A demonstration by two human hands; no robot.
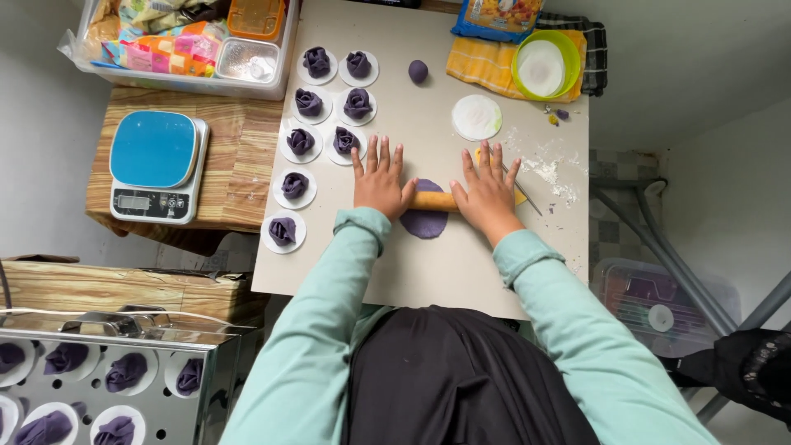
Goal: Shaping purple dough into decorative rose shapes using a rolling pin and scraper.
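The purple dough disc (pixel 425 221) lies flat at the centre of the frame on the pale bench (pixel 461 272). It is roughly round, matte and uniformly dark purple. Its upper part is covered by the wooden rolling pin (pixel 434 200), which lies crosswise over it, running left to right.

The left hand (pixel 378 183) rests palm down on the left end of the rolling pin, fingers spread and extended toward the top of the frame. The right hand (pixel 488 191) rests palm down on the right end in the same posture. Neither grip is closed: both hands are flat and apart, pressing on the pin from above rather than wrapping around it. Both sleeves are light green.

In the upper left of the bench, eight folded purple dough flowers (pixel 328 115) sit on round white paper liners, arranged in two columns. A small purple dough ball (pixel 418 71) lies near the top centre. A white round lid (pixel 476 117) lies just above the right hand, with scattered flour (pixel 548 171) to its right. A green-rimmed bowl (pixel 543 64) stands on a yellow cloth (pixel 482 62) at the upper right.

A blue kitchen scale (pixel 158 165) stands on a wooden surface at the left of the frame. A perforated metal steamer tray (pixel 156 412) at the lower left holds further purple pieces on liners
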